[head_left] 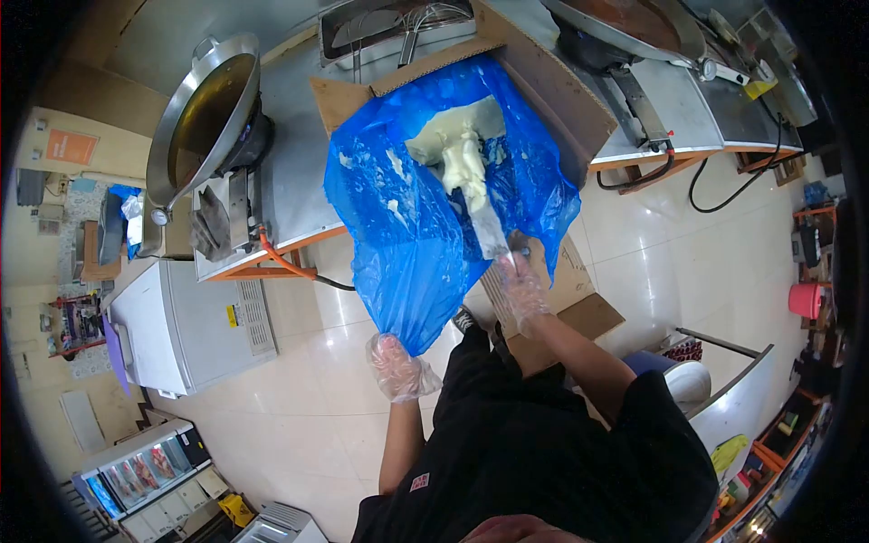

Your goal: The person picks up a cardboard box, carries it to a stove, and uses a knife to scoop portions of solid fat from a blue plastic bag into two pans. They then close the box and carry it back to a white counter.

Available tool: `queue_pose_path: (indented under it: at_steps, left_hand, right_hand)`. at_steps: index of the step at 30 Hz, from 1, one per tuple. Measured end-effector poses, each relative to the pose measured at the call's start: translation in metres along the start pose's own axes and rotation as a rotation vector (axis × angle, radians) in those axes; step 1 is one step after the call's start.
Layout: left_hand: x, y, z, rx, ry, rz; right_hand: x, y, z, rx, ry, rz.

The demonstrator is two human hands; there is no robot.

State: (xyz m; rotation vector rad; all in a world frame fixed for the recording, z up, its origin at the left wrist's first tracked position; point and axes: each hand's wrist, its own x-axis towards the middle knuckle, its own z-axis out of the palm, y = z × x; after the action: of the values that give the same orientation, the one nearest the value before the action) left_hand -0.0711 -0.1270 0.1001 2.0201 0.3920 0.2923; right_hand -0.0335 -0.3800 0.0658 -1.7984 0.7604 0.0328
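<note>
Kitchen: blue bag (407, 235) perhaps hides box (543, 81) contents.

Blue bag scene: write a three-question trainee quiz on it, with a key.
1. True or false: the left hand grips the lower edge of the blue bag.
2. What does the right hand hold? A) a ladle B) a scraper C) a cup
3. Fill in: the bag lines a ____ box.

Key
1. True; a gloved grip on the hanging edge.
2. B; its blade reaches into the white fat inside the bag.
3. Cardboard.
</note>
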Motion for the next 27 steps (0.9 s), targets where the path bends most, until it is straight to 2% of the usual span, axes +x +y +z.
queue_pose_path:
  at_steps: [1, 4, 6, 8, 11, 13, 15, 17, 19, 21, 24, 27]
  left_hand:
    - [0.002, -0.017, 0.002, -0.032, 0.007, 0.018]
    - [0.006, -0.004, -0.002, -0.031, -0.023, -0.033]
    - [0.010, 0.001, -0.004, 0.056, -0.020, 0.017]
    - [0.014, -0.007, -0.002, 0.193, 0.026, 0.185]
    - [0.017, 0.007, -0.003, 0.089, -0.035, 0.110]
    - [0.020, -0.033, 0.006, -0.035, -0.036, 0.126]
    - [0.023, -0.037, 0.012, -0.053, -0.054, 0.108]
    - [0.022, -0.004, 0.004, 0.051, -0.089, 0.050]
    - [0.023, -0.012, 0.016, -0.095, -0.010, 0.054]
    - [0.021, -0.002, 0.018, -0.215, -0.002, -0.001]
    - [0.017, 0.025, 0.010, -0.246, -0.055, -0.060]
    - [0.017, -0.001, 0.015, -0.326, -0.108, -0.029]
  right_hand:
    - [-0.015, -0.021, -0.014, 0.018, 0.002, 0.094]
    - [-0.034, -0.049, -0.055, 0.003, -0.159, 0.254]
    - [-0.031, -0.024, -0.064, 0.021, -0.116, 0.138]
    - [-0.032, -0.017, -0.073, 0.111, -0.137, 0.098]
    - [-0.059, -0.091, -0.106, 0.276, -0.231, 0.119]
    - [-0.066, -0.124, -0.125, 0.288, -0.229, 0.090]
    - [-0.072, -0.163, -0.147, 0.274, -0.151, 0.054]
    - [-0.074, -0.195, -0.172, 0.227, -0.048, 0.046]
    - [-0.061, -0.210, -0.206, 0.371, -0.067, -0.010]
    - [-0.051, -0.231, -0.231, 0.307, 0.053, -0.120]
    - [-0.020, -0.258, -0.265, 0.179, 0.187, -0.192]
    - [0.040, -0.256, -0.300, 0.090, 0.191, -0.210]
